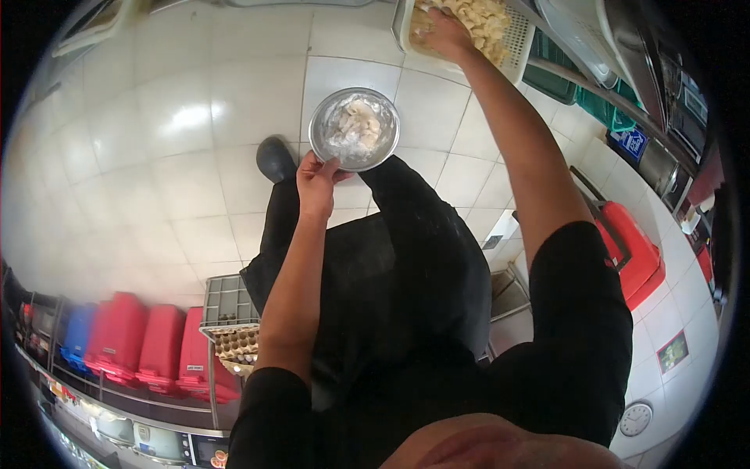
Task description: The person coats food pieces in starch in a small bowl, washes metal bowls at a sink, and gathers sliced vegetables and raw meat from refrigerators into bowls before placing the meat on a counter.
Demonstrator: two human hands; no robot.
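My left hand (317,186) is closed on the near rim of a round metal bowl (315,134), thumb over the edge. Inside the bowl lie pale, lumpy pieces coated in white flour (359,125). My right hand (447,35) reaches far forward into a cream plastic basket (516,39). Its fingers look stretched out and apart, touching pale yellow, irregular food pieces (486,22); the fingertips are partly hard to make out among them.
White tiles (172,117) cover the floor ahead. Red lidded bins (162,344) and a blue bin (78,336) line the left, near egg trays (234,344) and a grey crate (230,299). On the right are metal shelving, green baskets (609,105) and a red container (637,254).
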